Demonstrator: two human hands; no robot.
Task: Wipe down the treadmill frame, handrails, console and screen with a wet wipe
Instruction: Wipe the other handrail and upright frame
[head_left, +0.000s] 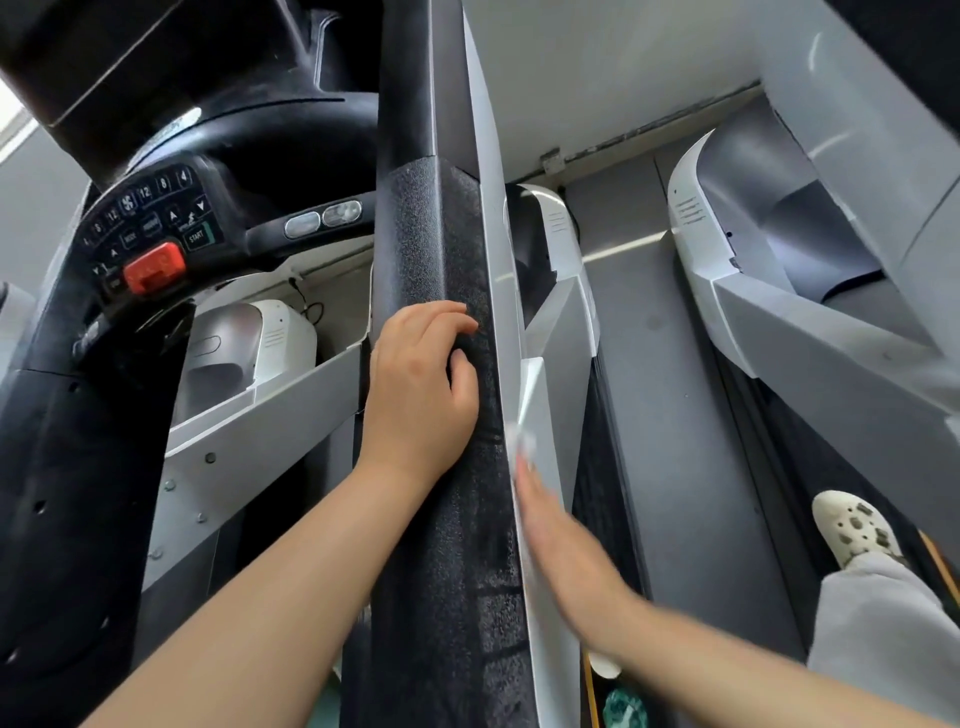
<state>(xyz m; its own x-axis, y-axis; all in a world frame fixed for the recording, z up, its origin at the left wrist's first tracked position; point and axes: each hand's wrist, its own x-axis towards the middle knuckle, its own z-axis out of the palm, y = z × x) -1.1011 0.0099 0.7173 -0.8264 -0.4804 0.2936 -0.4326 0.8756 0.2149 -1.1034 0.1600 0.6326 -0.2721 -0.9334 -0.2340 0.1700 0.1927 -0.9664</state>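
While I lean over the machine: my view runs down along the black foam-padded handrail (441, 415), which fills the middle of the picture.
Left hand: my left hand (421, 384) rests on the left side of the padded handrail, fingers curled over its top and thumb beside them, gripping the foam.
Right hand: my right hand (561, 540) is blurred; its fingers lie long and straight, pressed against the pale grey side panel of the treadmill frame (540, 415), just right of the handrail.
Wipe: the white wet wipe (522, 441) shows as a pale smear at my right fingertips, flat on the grey panel. Whether I pinch it or only press it I cannot tell.
Console: the black curved console with round number buttons (150, 218) sits upper left, with a red stop key (156, 267) at its lower edge.
Neighbouring machine: a second grey treadmill (779, 312) stands to the right.
Foot: my cream perforated clog (852, 525) and grey trouser leg (883, 613) are at the lower right.
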